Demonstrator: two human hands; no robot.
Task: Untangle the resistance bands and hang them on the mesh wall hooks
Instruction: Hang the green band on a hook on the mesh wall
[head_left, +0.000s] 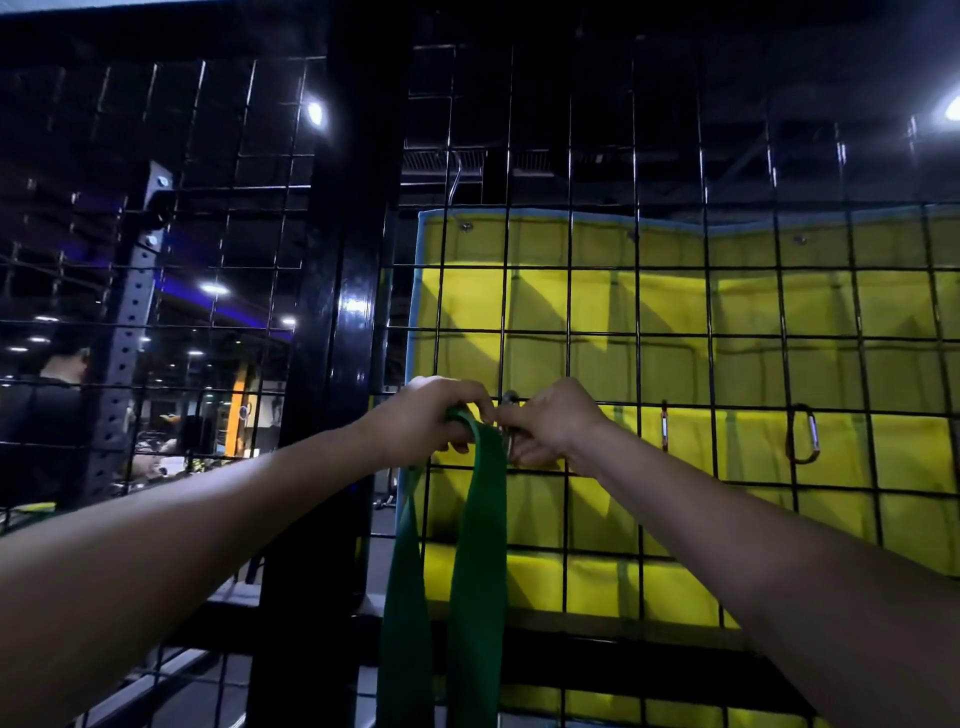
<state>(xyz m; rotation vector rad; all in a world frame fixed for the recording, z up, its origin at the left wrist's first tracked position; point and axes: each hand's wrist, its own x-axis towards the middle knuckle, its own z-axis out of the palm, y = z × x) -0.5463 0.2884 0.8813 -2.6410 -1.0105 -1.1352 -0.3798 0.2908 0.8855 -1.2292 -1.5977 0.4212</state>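
1. Forearms reach up to the mesh wall (675, 332); left hand (431, 415) grips the top fold of the green resistance band (478, 545), its two strands hanging straight below that hand.
2. Right hand (550, 426) pinches the metal hook (509, 415) between both hands; best to hold its gate steady, feed the fold fully inside, then let go.

I'm gripping a green band (478, 545), looking like matt, smooth rubber, w/ my left hand (431, 415). My right hand (550, 426) is pinching a shiny metal clip (509, 415). Mesh wall (571, 312) is showing thin black wire, glossy. Black post (343, 312) is gleaming, lacquered metal. Yellow sheet (675, 301) behind is looking like matt cloth.
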